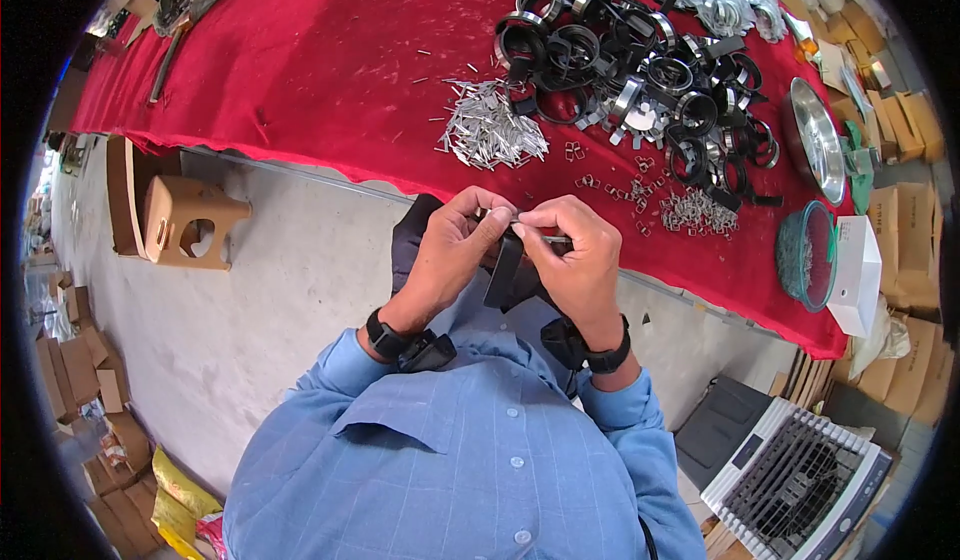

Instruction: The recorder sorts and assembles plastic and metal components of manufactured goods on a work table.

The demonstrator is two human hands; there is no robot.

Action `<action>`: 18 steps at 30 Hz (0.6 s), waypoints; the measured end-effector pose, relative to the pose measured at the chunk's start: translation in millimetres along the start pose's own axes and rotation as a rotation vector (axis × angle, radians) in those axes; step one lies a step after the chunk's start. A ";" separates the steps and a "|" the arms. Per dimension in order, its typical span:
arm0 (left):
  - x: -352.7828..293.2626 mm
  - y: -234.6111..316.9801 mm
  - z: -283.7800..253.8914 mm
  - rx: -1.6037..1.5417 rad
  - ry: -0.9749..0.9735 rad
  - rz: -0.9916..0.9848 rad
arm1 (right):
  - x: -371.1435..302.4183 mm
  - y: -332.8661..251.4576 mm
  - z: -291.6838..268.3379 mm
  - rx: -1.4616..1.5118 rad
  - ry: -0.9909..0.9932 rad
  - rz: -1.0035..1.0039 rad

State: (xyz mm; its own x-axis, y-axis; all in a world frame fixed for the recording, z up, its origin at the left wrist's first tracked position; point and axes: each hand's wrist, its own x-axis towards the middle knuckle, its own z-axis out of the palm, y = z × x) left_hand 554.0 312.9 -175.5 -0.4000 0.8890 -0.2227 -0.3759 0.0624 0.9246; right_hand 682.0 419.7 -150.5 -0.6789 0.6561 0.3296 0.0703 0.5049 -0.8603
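In front of my chest, just off the table's near edge, my two hands come together with fingertips almost touching. My left hand [458, 242] is closed in a pinch at the upper end of a black band [504, 268], near a small metallic bit too tiny to make out. From the other side, my right hand [578, 252] pinches at the same end, and a dark strip shows beneath its fingers. The band's flat black tail hangs down between the hands. A heap of short silver pins [490, 125] lies beyond them on the red cloth [330, 70].
A large pile of black and silver ring-shaped bands [640, 60] lies far right. Nearer are small metal clips [700, 212], a steel bowl [815, 140], a teal basket [805, 255] and a white box [856, 275]. A brown stool [190, 222] stands left; an air cooler [795, 470] lower right.
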 end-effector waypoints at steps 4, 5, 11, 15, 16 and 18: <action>-4.4 0.3 -4.8 -0.171 0.047 -0.121 | 12.9 3.4 -9.4 0.060 -0.059 0.085; -6.0 2.9 -6.0 -0.175 0.059 -0.168 | 18.9 7.6 -8.9 -0.010 -0.039 0.095; -9.9 13.6 -11.1 -0.207 0.087 -0.172 | 46.3 58.2 2.5 -0.446 -0.101 -0.055; -12.5 11.1 -15.2 -0.211 0.112 -0.153 | 55.1 61.6 10.0 -0.597 -0.214 -0.046; -13.3 10.7 -16.4 -0.208 0.111 -0.162 | 57.1 61.9 9.7 -0.616 -0.236 -0.047; -14.0 10.6 -17.9 -0.205 0.108 -0.169 | 61.2 64.8 8.9 -0.637 -0.256 -0.048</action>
State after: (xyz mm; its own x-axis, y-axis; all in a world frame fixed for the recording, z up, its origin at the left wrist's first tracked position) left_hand 540.7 292.9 -168.2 -0.4002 0.8196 -0.4099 -0.6015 0.1026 0.7923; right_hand 638.6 487.5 -189.5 -0.8380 0.5108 0.1920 0.3981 0.8130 -0.4249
